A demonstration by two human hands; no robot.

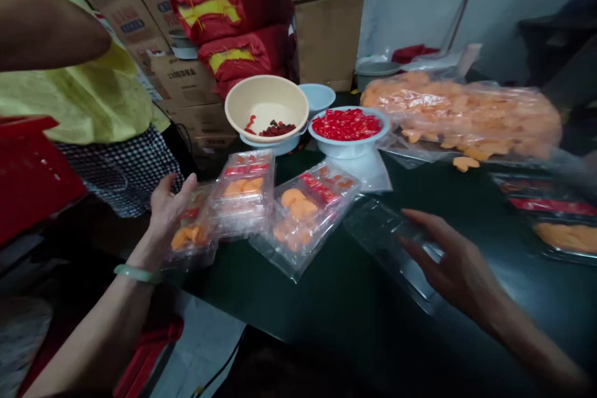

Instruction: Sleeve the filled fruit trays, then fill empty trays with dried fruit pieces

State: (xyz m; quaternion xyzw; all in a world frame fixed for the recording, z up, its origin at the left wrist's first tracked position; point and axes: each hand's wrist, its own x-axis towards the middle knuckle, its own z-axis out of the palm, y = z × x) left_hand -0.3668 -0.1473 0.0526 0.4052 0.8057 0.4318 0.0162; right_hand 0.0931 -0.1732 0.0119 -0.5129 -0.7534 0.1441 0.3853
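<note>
My left hand (168, 206), a green bangle on its wrist, is spread against the left side of a filled clear plastic tray (192, 231) holding orange pieces and red packets. Two more filled trays (242, 193) (305, 214) lie just right of it on the dark table (336, 298). My right hand (445, 261) reaches with fingers stretched over an empty clear plastic tray (387, 242) and touches its top. A white bowl of red packets (347, 130) and a cream bowl (265, 106) with a few red bits stand behind the trays.
A large clear bag of orange snacks (466, 115) lies at the back right. Filled trays (555, 217) sit at the right edge. A person in a yellow top (79, 87) stands at the left by a red crate (32, 174). Cardboard boxes and red sacks (224, 18) are stacked behind.
</note>
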